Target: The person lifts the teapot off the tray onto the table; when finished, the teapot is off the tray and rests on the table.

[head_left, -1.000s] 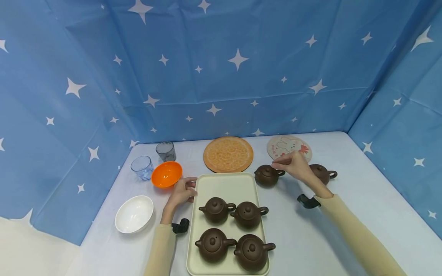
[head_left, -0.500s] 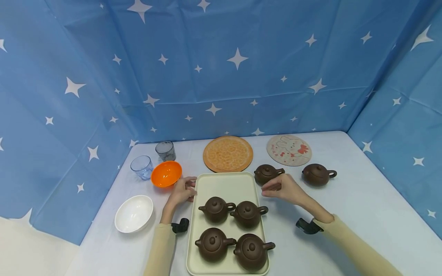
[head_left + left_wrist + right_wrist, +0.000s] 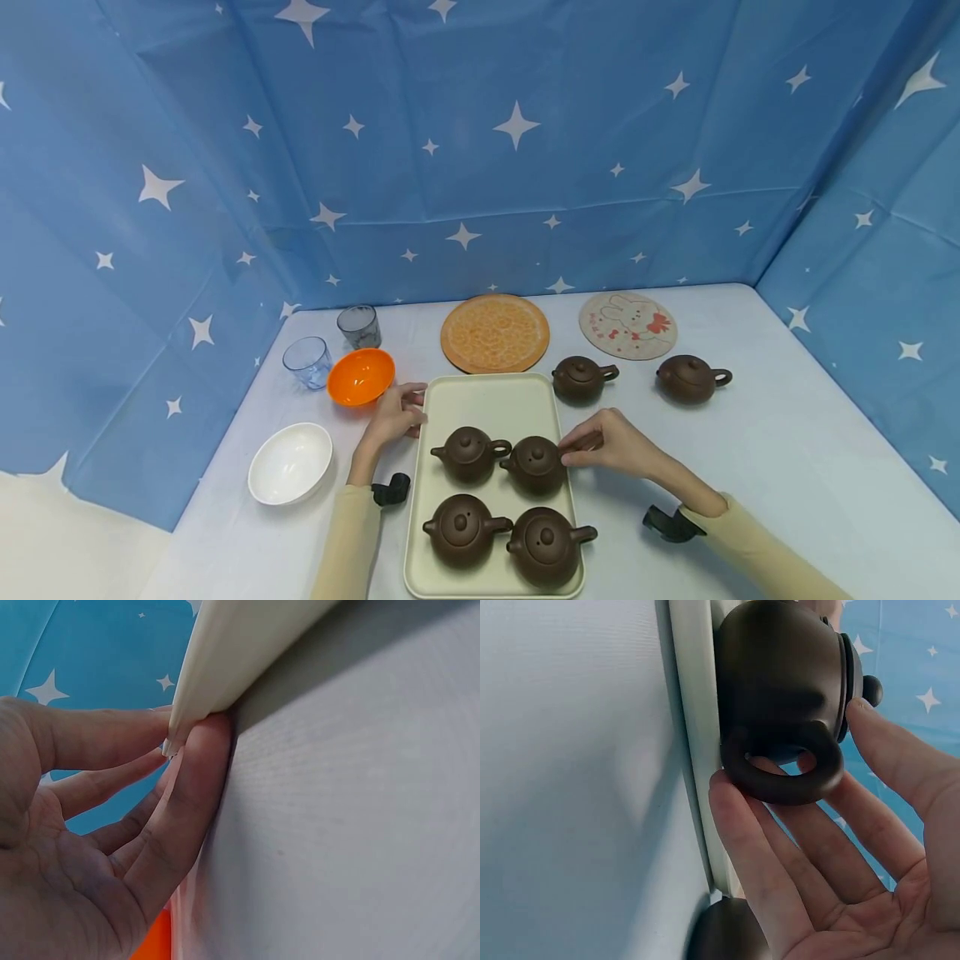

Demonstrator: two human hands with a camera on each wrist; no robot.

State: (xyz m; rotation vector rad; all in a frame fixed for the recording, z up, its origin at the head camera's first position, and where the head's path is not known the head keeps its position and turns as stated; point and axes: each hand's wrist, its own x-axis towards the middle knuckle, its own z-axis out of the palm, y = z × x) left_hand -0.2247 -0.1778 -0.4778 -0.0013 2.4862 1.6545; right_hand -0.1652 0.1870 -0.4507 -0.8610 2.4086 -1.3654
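Observation:
A cream tray (image 3: 487, 402) lies in the middle of the table with several brown teapots on it. My left hand (image 3: 393, 417) holds the tray's left rim. In the left wrist view its fingertips (image 3: 196, 769) press under the tray's rim (image 3: 240, 645). My right hand (image 3: 609, 442) is at the tray's right side, at the handle of the far-right teapot (image 3: 534, 464). In the right wrist view the thumb and fingers (image 3: 742, 825) close about that teapot's ring handle (image 3: 784, 776). Two more teapots (image 3: 581, 379) (image 3: 688, 379) stand on the table beyond the tray.
An orange bowl (image 3: 362, 377), a white bowl (image 3: 291, 462) and two glasses (image 3: 307, 361) (image 3: 359, 326) sit at the left. An orange round mat (image 3: 495, 333) and a rabbit coaster (image 3: 628, 325) lie at the back. A blue starred cloth walls in three sides.
My right hand has come back from the two teapots beyond the tray to the handle of the far-right teapot on the tray. The left hand has stayed on the rim.

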